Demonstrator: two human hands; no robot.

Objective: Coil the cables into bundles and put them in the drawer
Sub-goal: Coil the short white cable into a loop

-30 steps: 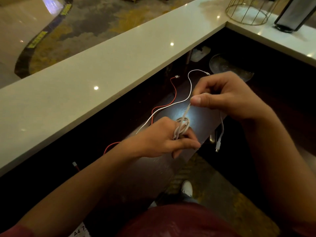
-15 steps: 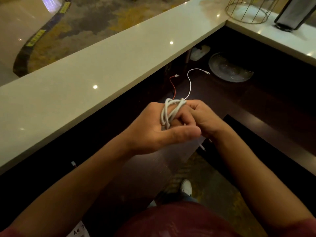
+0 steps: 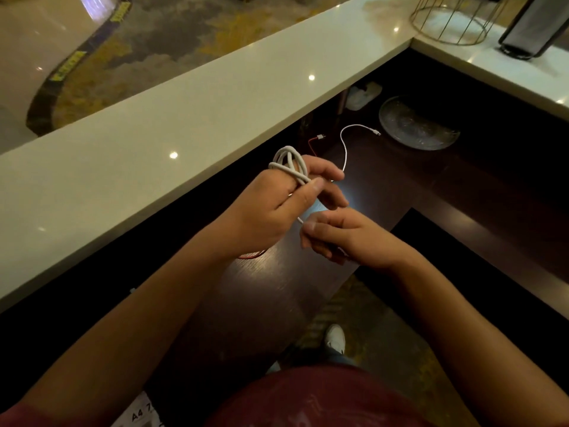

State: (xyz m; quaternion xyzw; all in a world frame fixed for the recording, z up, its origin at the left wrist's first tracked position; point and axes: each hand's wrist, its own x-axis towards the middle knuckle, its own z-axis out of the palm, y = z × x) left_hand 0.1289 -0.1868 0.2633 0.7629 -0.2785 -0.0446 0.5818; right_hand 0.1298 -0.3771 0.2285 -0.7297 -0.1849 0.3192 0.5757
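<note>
My left hand holds a coil of white cable wound round its fingers, with the thumb pressed on the loops. A short tail of that cable runs down to my right hand, which pinches its end just below and to the right. A second white cable lies on the dark desk behind my hands, its plug pointing right. A red cable lies beside it, mostly hidden by my left hand, with a bit showing under the wrist. No drawer is in view.
A pale stone counter runs along the left and back above the dark wooden desk. A glass plate sits at the back right of the desk. A gold wire stand and a dark object are on the counter corner.
My left hand rose with more loops wound on its fingers. My right hand came out from behind it and dropped lower right, drawing the cable's tail.
</note>
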